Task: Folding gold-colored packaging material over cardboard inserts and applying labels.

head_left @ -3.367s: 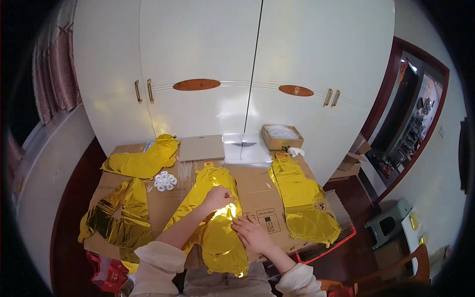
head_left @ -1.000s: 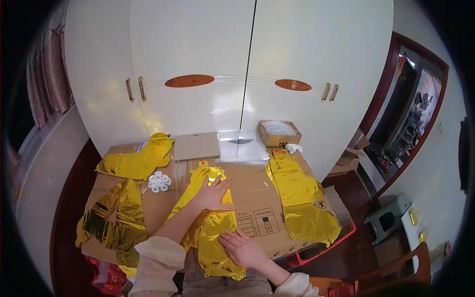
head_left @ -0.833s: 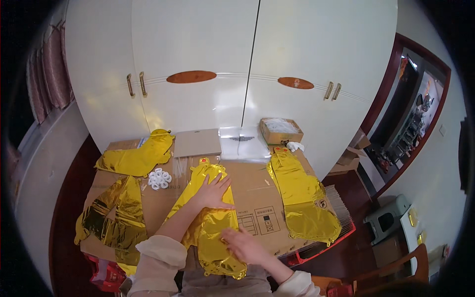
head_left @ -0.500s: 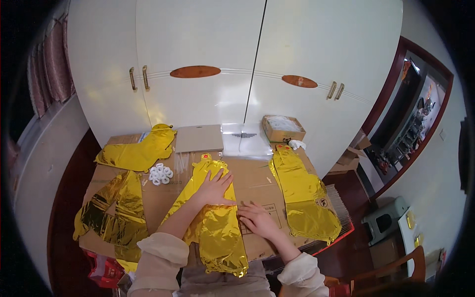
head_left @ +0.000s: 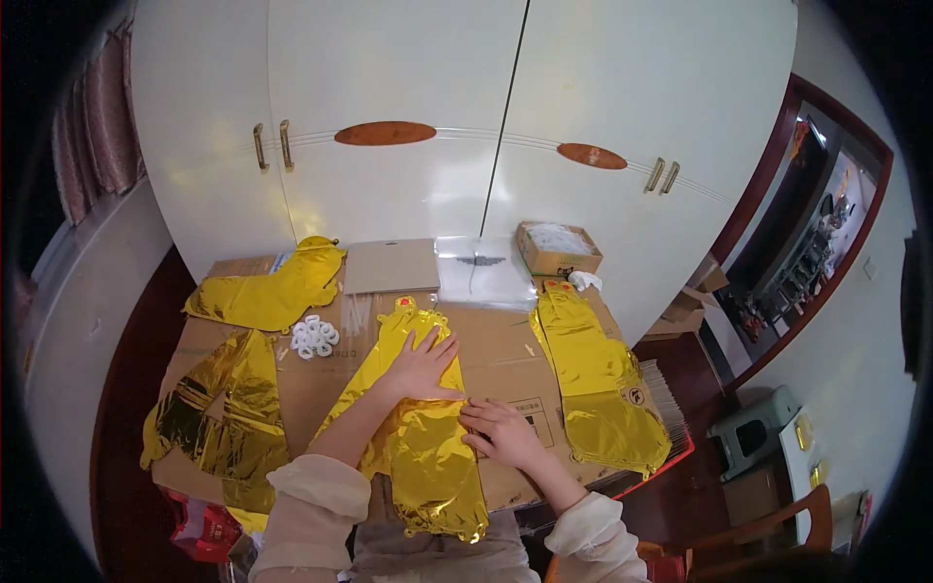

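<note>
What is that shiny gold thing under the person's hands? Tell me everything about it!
The gold foil balloon is flat, not blown up, and looks like thin, crinkly, mirror-shiny foil. It is long, with wavy, bumpy edges, and lies lengthwise on the brown cardboard sheet, its near end hanging over the edge toward the person. The left hand presses flat on its far part, fingers spread. The right hand rests at its right edge, near the middle. Other gold foil pieces lie apart from it on both sides.
</note>
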`<state>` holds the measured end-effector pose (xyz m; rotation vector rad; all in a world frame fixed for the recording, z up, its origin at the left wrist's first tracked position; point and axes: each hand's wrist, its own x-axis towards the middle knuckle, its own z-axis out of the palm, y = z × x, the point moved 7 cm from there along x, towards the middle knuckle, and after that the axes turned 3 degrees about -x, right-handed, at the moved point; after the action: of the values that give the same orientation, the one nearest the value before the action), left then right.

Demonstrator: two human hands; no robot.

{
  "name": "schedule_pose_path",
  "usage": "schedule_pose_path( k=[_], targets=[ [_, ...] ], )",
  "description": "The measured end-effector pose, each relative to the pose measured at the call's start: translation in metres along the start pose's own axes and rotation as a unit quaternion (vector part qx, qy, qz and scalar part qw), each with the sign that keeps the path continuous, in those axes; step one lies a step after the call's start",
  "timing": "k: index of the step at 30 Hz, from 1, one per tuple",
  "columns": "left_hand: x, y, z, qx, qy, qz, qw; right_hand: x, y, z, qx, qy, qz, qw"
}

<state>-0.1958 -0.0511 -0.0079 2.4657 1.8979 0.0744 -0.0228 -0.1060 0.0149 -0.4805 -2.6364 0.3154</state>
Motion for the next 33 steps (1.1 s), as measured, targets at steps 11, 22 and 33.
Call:
schedule_pose_path(
  k=[11,22,33],
  targets=[
    [-0.002,0.000,-0.001,0.000,0.002,0.006,1.000,-0.013,0.001,-0.001,-0.030,-0.011,-0.006,0.999],
    [-0.003,0.001,-0.004,-0.005,0.015,0.007,1.000,-0.008,-0.019,0.004,-0.053,-0.075,-0.103,0.990],
    [-0.004,0.002,-0.003,-0.019,0.012,0.010,1.000,-0.045,-0.027,0.001,-0.052,-0.138,-0.104,0.984]
  ],
)
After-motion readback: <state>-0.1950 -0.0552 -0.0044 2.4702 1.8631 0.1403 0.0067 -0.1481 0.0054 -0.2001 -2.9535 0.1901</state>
